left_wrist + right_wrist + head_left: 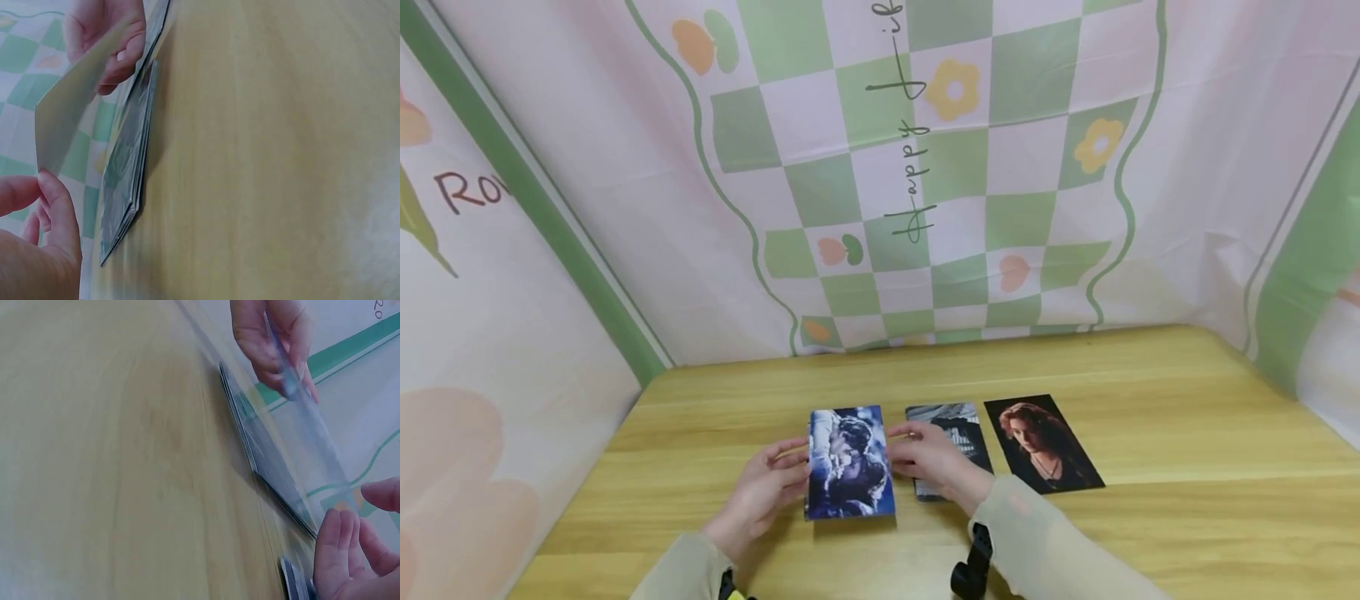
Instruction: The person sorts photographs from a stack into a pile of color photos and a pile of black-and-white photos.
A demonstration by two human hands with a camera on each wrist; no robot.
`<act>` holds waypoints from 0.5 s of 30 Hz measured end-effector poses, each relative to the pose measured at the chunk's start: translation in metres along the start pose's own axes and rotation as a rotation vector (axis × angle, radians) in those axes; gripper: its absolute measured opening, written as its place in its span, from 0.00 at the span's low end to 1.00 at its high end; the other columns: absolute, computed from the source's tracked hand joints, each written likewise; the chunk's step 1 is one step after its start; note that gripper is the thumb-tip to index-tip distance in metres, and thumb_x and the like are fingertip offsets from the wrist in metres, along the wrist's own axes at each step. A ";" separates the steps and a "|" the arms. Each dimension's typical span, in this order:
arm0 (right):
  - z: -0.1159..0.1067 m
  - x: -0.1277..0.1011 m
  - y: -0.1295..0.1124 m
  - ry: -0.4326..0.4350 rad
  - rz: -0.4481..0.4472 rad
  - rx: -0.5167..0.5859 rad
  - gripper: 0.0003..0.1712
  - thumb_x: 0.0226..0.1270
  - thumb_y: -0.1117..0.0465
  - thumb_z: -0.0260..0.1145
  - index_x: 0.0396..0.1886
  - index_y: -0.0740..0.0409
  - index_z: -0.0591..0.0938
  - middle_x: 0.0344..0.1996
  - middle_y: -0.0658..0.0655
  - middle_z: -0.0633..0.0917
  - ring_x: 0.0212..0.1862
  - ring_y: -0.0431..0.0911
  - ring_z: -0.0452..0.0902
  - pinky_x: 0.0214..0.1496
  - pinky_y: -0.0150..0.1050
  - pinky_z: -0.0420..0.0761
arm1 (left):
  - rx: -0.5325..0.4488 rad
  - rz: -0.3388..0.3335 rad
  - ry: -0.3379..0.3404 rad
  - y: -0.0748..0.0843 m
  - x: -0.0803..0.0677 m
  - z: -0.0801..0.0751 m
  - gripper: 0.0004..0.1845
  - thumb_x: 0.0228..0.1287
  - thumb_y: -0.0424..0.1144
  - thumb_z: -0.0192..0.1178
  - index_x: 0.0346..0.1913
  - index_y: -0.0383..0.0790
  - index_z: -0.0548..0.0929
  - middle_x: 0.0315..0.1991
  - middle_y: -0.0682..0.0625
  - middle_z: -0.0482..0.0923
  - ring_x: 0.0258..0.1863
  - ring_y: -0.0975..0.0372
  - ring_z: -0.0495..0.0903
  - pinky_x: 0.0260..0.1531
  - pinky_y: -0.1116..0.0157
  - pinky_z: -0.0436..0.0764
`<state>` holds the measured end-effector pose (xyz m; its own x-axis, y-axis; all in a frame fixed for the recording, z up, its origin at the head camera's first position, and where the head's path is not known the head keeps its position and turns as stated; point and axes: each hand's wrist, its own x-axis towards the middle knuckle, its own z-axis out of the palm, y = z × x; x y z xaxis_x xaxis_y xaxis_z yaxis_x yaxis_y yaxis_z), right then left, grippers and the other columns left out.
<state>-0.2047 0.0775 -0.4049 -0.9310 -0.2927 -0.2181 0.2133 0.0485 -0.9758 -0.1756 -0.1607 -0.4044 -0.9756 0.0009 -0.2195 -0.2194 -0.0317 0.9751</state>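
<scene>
Fingers of the left hand (758,492) and the right hand (938,458) are pinching the blue photo card (852,467) at opposite sides, above the table (722,417), nearer its left edge. Cloth (887,179) behind the far edge reads "Happy".

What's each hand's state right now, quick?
Left hand: closed, holding the blue photo card by one side.
Right hand: closed, holding its opposite side.
</scene>
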 end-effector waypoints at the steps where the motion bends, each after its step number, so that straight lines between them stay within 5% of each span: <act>1: 0.000 0.000 0.000 0.011 0.001 -0.010 0.21 0.64 0.68 0.60 0.56 0.71 0.71 0.40 0.60 0.80 0.37 0.43 0.79 0.47 0.40 0.84 | -0.003 0.003 0.003 0.000 0.000 0.000 0.27 0.57 0.21 0.56 0.61 0.25 0.66 0.44 0.45 0.78 0.34 0.63 0.79 0.37 0.68 0.81; 15: -0.003 -0.001 0.000 0.049 0.031 0.011 0.21 0.66 0.70 0.58 0.58 0.67 0.71 0.42 0.62 0.81 0.35 0.43 0.79 0.37 0.36 0.86 | -0.013 -0.007 -0.003 0.000 -0.001 0.006 0.25 0.58 0.21 0.56 0.61 0.24 0.67 0.41 0.47 0.77 0.33 0.64 0.78 0.35 0.70 0.81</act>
<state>-0.2044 0.0812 -0.4050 -0.9373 -0.2438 -0.2490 0.2452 0.0463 -0.9684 -0.1752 -0.1544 -0.4038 -0.9740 0.0046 -0.2266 -0.2266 -0.0442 0.9730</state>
